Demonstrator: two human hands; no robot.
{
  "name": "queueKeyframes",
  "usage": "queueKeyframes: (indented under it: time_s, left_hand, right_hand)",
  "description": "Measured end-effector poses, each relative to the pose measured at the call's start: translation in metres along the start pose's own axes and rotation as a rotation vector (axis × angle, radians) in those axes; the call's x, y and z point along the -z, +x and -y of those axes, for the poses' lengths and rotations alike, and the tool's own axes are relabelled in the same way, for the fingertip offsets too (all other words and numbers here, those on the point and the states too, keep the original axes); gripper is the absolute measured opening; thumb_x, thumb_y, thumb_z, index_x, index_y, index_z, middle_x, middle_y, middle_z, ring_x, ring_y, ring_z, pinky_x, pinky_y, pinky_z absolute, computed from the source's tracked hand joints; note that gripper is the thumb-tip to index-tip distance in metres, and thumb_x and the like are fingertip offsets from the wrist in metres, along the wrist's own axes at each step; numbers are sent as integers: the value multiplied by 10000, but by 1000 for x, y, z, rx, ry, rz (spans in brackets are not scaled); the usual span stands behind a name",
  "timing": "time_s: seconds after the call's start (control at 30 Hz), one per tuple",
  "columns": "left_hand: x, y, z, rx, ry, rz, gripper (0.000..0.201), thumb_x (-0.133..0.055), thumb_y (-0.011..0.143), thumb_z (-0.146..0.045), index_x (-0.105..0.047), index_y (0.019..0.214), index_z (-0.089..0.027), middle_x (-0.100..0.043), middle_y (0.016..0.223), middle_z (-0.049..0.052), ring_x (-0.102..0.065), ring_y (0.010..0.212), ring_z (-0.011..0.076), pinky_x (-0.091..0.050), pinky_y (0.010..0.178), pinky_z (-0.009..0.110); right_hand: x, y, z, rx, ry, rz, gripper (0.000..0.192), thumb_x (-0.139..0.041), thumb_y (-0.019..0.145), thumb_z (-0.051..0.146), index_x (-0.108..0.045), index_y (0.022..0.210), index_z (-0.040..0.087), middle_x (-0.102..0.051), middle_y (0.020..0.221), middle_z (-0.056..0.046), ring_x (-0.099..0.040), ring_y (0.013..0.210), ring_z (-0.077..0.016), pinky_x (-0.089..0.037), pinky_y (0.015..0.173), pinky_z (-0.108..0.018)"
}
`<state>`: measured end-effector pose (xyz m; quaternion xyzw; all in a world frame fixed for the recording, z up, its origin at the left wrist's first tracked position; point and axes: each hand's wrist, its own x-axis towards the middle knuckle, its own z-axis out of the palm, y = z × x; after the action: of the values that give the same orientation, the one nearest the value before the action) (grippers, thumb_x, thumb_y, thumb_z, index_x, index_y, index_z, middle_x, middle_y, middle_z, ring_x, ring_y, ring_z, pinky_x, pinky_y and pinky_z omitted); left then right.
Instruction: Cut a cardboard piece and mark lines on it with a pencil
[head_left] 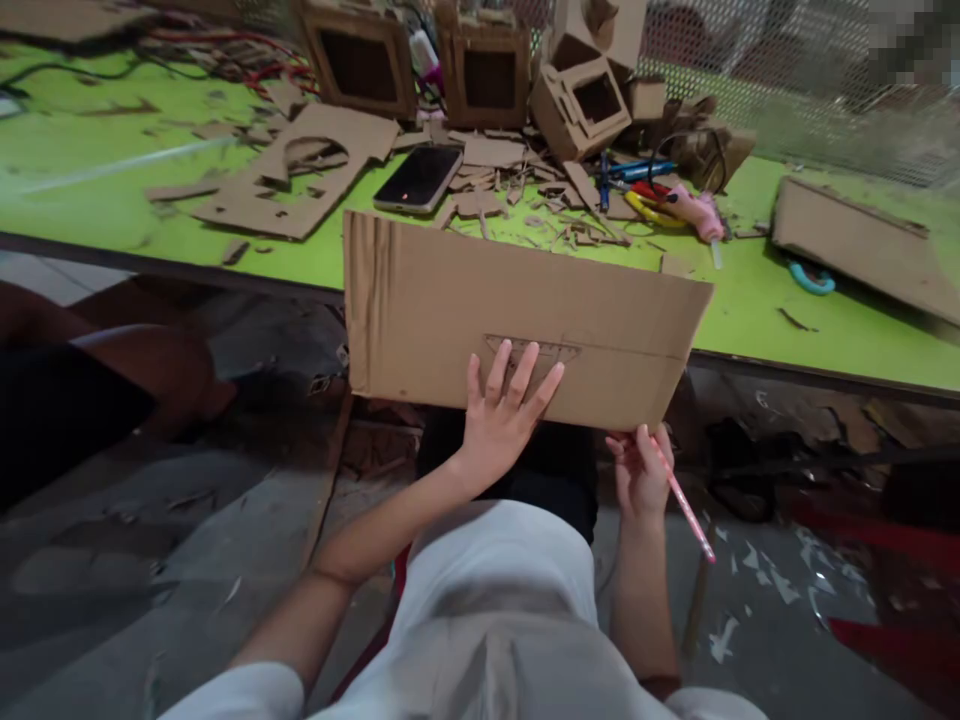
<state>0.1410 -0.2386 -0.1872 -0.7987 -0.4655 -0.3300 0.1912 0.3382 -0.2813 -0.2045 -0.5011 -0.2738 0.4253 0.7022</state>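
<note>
Green tabletop (112,190) spans the top of view, cluttered along its far edge.

Big cardboard sheet (465,300) lies half on the tabletop's near edge, half overhanging toward the person's lap, tilted a bit clockwise. Corrugation ribs show at its left end.

Second flat cardboard panel (862,245) sits on the tabletop far right, well apart from the sheet. Cut-out cardboard offcut (292,180) lies left of centre, with scraps around it.

Cardboard box frames (360,60) stand along the back, and a smaller open cardboard cube (581,105) tips beside them.

Another person's leg (112,370) is at left, below the tabletop edge.

Left hand (502,410): flat, fingers (525,375) spread wide, pressing down on a clear triangular set square (551,352) lying on the sheet near its lower edge. Nothing gripped, just pinned under the palm and fingertips.

Right hand (637,470): just off the sheet's lower right corner, fingers curled closed around a pink striped pencil (684,500). Pencil slants down and right, away from the sheet; which end is the tip, cannot tell.

Phone (418,178) lies face up on the tabletop, screen dark, just behind the sheet's top edge.

Pink tool (694,212), yellow-handled and blue-handled tools (637,170) are bunched beyond the sheet's right corner. Small teal piece (811,278) rests near the right panel.
</note>
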Motion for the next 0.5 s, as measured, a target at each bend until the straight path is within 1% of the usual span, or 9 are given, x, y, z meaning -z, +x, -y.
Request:
queueKeyframes:
  time_s: [0.1, 0.17, 0.37, 0.5]
  left_hand:
    - [-2, -1, 2, 2, -17, 9, 575, -544, 892, -207, -369, 1436, -265, -362, 1528, 113, 42, 1473, 278, -105, 1164, 614]
    - [-4, -1, 3, 16, -21, 18, 574, -526, 902, -200, -353, 1444, -275, -351, 1535, 105, 44, 1471, 276, -99, 1160, 624]
    - [-8, -3, 2, 72, -64, 75, 654, -516, 905, -193, -248, 1490, -311, -297, 1562, 100, 27, 1469, 275, -46, 1155, 638]
    - [-8, -4, 2, 79, -72, 82, 666, -508, 905, -180, -227, 1495, -310, -275, 1571, 100, 42, 1465, 275, -38, 1148, 650]
  right_hand:
    - [-2, 0, -1, -22, -8, -6, 358, -783, 650, 418, -574, 860, 217, -662, 736, 42, -684, 644, -122, -584, 542, -220]
    - [-2, -1, -3, -31, -27, -8, 354, -774, 656, 424, -568, 858, 219, -659, 749, 41, -683, 655, -122, -582, 548, -221]
    - [-4, -1, -6, -15, -59, -8, 350, -753, 671, 440, -534, 829, 217, -640, 752, 39, -682, 674, -120, -573, 540, -212]
    - [-5, -1, -6, -10, -61, -5, 357, -749, 671, 445, -539, 853, 221, -645, 755, 40, -680, 674, -115, -570, 535, -204]
